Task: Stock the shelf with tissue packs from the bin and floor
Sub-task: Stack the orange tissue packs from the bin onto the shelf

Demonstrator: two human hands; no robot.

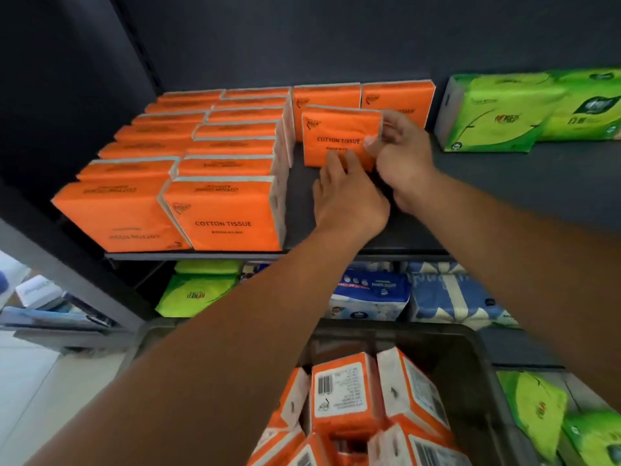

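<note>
Roughly midway, I'd judge: my right hand [403,153] pinches the right edge of one orange pack [336,136], thumb in front and fingers round the back, while the straight fingers of my left hand [349,196] press against its lower edge. Together they stand it upright on the shelf [504,183], just in front of two back packs [396,95] that stand against the rear wall. To the left, two full rows [201,156] of the same packs already run from front to back. The bare shelf between this pack and the green packs [524,109] is left to fill, and the bin [484,364] below holds several more bin packs [342,395]. Any floor stock I cannot make out.
</note>
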